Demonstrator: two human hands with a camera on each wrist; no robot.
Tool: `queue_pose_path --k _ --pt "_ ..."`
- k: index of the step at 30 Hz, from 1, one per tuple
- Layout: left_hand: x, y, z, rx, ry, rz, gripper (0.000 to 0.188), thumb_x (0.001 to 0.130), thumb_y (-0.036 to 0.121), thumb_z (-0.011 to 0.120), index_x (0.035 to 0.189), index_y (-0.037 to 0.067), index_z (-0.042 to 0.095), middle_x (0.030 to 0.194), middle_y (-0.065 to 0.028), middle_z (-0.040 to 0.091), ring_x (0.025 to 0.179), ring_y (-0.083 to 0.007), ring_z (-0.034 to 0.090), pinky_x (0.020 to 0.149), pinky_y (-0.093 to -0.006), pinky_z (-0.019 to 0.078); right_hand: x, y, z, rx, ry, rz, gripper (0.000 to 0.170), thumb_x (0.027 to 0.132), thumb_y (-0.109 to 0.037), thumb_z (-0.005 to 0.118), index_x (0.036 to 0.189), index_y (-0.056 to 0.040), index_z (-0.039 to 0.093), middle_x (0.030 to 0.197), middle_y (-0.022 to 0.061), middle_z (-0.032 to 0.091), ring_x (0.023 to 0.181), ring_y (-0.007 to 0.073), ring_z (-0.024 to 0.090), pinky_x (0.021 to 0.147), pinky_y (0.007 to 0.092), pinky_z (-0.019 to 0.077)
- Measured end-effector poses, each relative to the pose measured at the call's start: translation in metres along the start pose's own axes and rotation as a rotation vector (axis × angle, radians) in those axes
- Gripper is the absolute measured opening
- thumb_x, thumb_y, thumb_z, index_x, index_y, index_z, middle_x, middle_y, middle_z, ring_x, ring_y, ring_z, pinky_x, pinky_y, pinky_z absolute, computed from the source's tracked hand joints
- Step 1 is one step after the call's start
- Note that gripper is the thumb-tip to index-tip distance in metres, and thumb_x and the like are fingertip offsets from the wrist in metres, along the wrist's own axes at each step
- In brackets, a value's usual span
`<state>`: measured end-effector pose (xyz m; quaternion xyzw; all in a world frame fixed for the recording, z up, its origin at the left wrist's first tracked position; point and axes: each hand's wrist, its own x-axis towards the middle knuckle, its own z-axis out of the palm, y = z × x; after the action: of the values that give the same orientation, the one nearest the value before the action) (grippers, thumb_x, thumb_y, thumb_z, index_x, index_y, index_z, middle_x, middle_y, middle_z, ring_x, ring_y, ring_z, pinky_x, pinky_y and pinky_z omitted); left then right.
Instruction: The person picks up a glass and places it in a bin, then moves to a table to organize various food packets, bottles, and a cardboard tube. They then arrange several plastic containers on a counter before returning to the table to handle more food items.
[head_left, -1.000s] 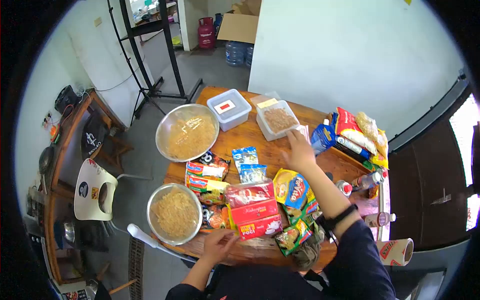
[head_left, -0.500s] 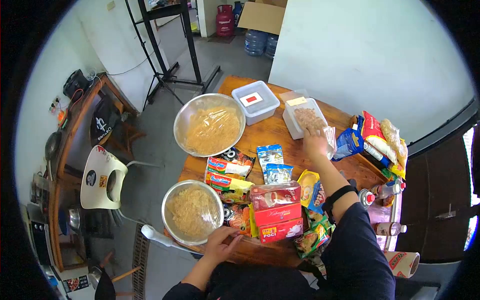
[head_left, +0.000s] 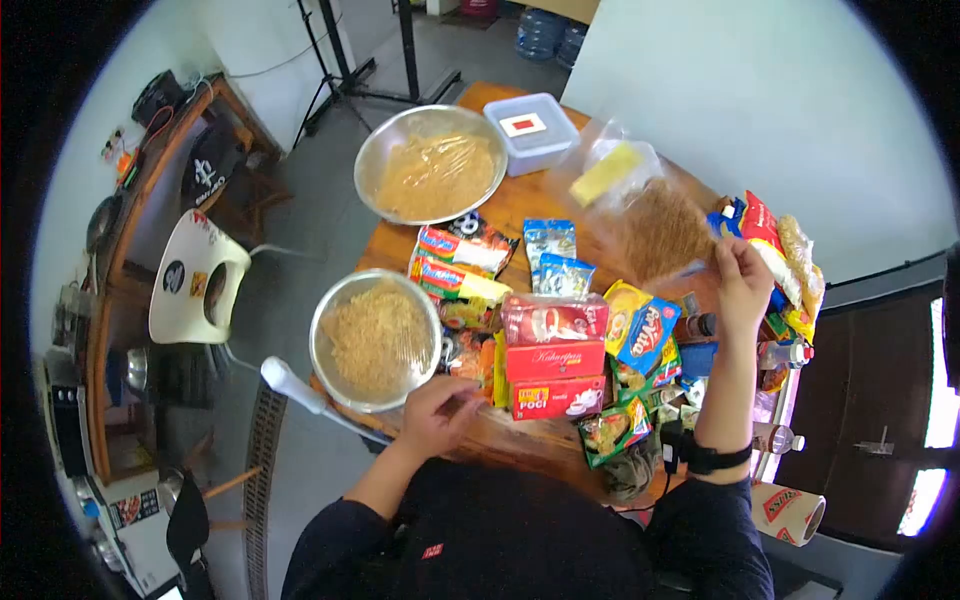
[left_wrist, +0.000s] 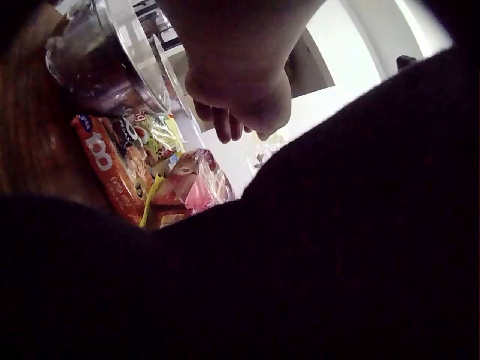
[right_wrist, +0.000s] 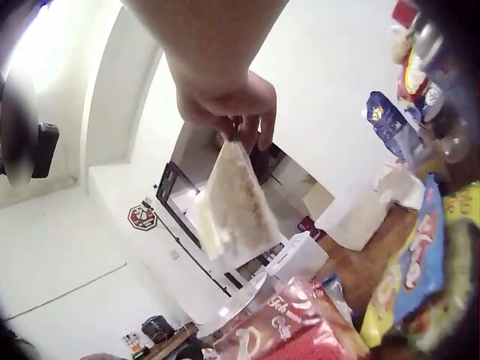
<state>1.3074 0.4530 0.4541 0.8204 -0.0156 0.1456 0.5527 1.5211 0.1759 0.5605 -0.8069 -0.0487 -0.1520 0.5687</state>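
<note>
My right hand pinches a corner of a clear plastic bag of brown crumbly food, which hangs blurred over the right part of the table. A yellow label shows toward the bag's far end. In the right wrist view the bag dangles from the fingertips of the right hand. My left hand lies at the table's front edge, holding nothing, beside the smaller film-covered steel bowl. The left wrist view shows the left hand with loosely bent fingers near the noodle packs.
A large covered bowl and a lidded plastic box stand at the back. Red boxes, blue sachets and a blue-yellow biscuit pack fill the middle. Bottles and bags line the right side.
My right hand has gone from the open plastic container at the back to the right, lifting the bag of crumbly food. The left hand stays near the front edge. The head view has shifted.
</note>
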Motion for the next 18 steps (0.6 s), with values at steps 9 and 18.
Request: queue_pose_path --k 9,18 --pt "0.003 0.002 0.012 -0.162 0.111 -0.149 0.017 0.073 0.004 0.061 0.088 -0.002 0.056 0.077 -0.0088 0.059 0.068 -0.0126 0.057 0.062 -0.0233 0.0453 -0.06 0.075 0.018 0.175 -0.65 0.488 0.006 0.079 -0.006 0.053 0.081 -0.0009 0.057 0.068 0.0007 0.055 0.059 0.0076 0.052 0.054 0.0218 0.0432" --pt "0.002 0.005 0.022 -0.13 -0.001 -0.009 0.022 0.07 0.003 0.062 0.091 -0.001 0.055 0.078 -0.0099 0.059 0.067 -0.015 0.058 0.062 -0.0247 0.0454 -0.062 0.083 0.027 -0.001 -0.551 0.478 0.009 0.077 -0.008 0.057 0.079 0.0007 0.056 0.066 0.0022 0.055 0.057 0.0091 0.054 0.051 0.0232 0.044"
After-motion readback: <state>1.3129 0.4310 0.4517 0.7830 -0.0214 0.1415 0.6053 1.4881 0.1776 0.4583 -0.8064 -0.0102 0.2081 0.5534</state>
